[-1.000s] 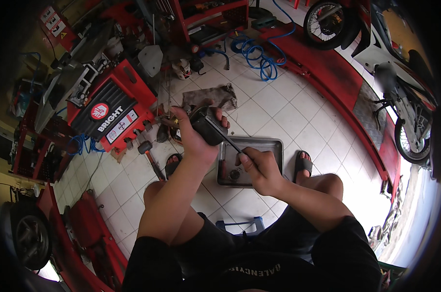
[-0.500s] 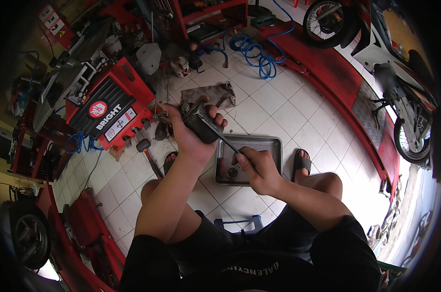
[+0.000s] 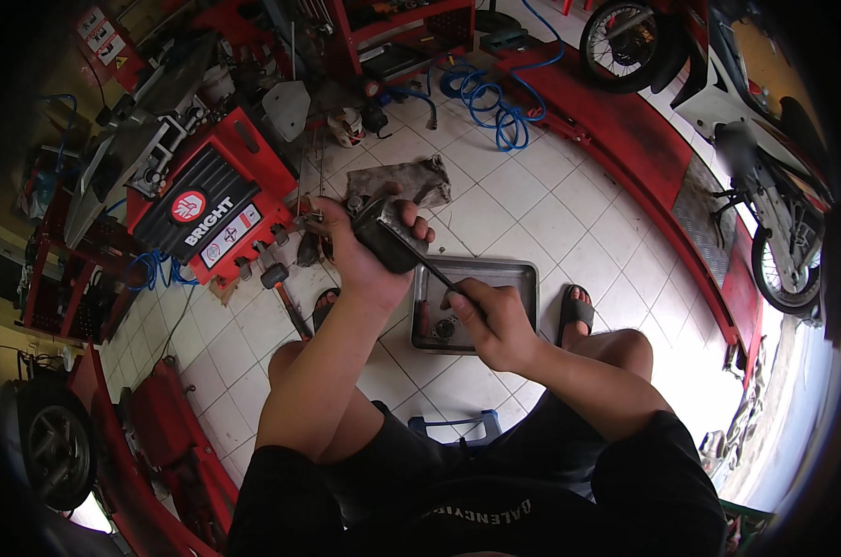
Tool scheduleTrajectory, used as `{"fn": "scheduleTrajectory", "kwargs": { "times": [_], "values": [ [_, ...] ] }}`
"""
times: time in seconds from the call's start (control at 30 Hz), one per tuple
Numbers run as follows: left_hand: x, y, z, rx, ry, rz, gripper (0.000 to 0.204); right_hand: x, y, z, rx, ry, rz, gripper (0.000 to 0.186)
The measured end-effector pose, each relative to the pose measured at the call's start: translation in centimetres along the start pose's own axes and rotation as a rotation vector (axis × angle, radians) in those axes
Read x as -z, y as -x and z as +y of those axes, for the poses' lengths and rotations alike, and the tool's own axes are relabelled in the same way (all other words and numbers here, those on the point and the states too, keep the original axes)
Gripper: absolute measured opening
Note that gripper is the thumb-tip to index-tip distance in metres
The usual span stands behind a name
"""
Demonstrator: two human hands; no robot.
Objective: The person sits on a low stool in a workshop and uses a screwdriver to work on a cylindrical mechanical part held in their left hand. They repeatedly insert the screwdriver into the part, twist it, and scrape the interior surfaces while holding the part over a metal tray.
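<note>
My left hand (image 3: 369,265) is wrapped round a dark, box-like metal part (image 3: 383,243) with a shiny patch on its upper side; its exact kind I cannot tell. A thin dark rod-like tool (image 3: 436,273) runs from my right hand (image 3: 502,325) to the edge of that part. The fingers of my right hand are closed round the tool's near end, hiding its handle. Whether the tip is inside the part or against it, I cannot tell. Below my hands, a grey metal tray (image 3: 476,349) lies on the floor with a red-handled tool (image 3: 424,318) and a small round part (image 3: 444,329) in it.
A red machine (image 3: 211,204) stands at the left, with a hammer (image 3: 290,304) beside it. A dirty cloth (image 3: 397,183) lies ahead on the tiles. Blue coiled hose (image 3: 495,111) trails near a red ramp (image 3: 615,139). A motorcycle (image 3: 764,148) stands at the right.
The tool's far end has drawn back from across the part's top to its near edge. The part has turned slightly in my left hand, showing more of the shiny patch.
</note>
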State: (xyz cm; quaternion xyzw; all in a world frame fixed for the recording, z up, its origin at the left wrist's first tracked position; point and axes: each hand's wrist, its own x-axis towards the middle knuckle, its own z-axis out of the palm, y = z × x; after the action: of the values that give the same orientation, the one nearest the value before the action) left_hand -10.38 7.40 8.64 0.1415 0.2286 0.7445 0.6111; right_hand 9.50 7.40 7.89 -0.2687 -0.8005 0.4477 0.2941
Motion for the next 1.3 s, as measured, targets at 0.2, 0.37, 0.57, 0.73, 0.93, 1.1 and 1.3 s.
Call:
{"fn": "scheduleTrajectory", "kwargs": {
  "times": [0.2, 0.37, 0.57, 0.73, 0.93, 1.1, 1.3],
  "values": [
    [0.1, 0.2, -0.6, 0.016, -0.03, -0.049, 0.095, 0.1, 0.0, 0.1, 0.037, 0.01, 0.051, 0.018],
    [0.1, 0.2, -0.6, 0.023, 0.023, -0.073, 0.093, 0.1, 0.2, -0.2, -0.02, -0.037, 0.042, 0.022],
    [0.7, 0.1, -0.8, 0.026, 0.065, -0.167, 0.091, -0.4, 0.4, 1.4, -0.21, -0.36, 0.018, 0.029],
    [0.9, -0.1, -1.0, 0.021, 0.062, -0.173, 0.091, -0.7, 0.4, 1.5, -0.256, -0.506, -0.049, 0.027],
    [1.3, -0.2, -1.3, 0.002, -0.013, -0.258, 0.091, 0.5, 0.1, 1.1, -0.371, -0.721, -0.154, 0.033],
    [1.1, -0.2, -1.3, -0.007, -0.009, -0.236, 0.091, -0.3, 0.4, 1.1, -0.443, -0.753, -0.161, 0.033],
    [1.1, 0.1, -1.7, 0.001, -0.032, -0.27, 0.09, 0.2, 0.4, 1.9, -0.557, -0.955, -0.269, 0.038]
  ]
}}
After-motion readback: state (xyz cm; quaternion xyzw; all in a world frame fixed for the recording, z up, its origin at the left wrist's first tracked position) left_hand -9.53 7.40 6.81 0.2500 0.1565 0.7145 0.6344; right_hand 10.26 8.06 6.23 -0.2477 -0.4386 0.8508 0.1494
